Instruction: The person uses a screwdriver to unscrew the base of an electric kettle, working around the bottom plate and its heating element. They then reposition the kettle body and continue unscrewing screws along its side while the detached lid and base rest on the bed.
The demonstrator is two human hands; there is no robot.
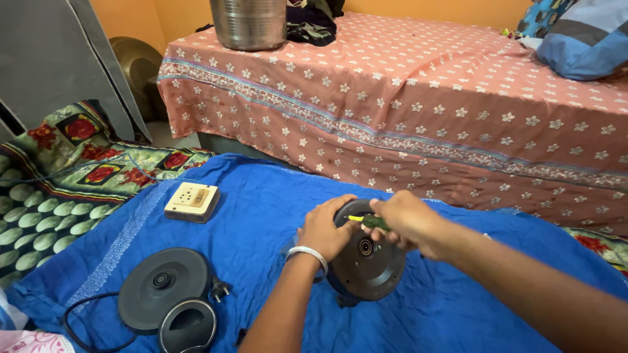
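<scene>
R hand fingers clenched on a green-handled screwdriver, tip pointing left over the upturned kettle bottom. L hand fingers curled on the kettle rim, steadying it; silver bangle at wrist. Both forearms reach in from below-right. Left of fingers: round kettle base w/ cord, kettle lid, beige socket box. All on blue cloth; bed w/ pink floral sheet behind.

A blue cloth carries a kettle, round base, lid and switchboard.
</scene>
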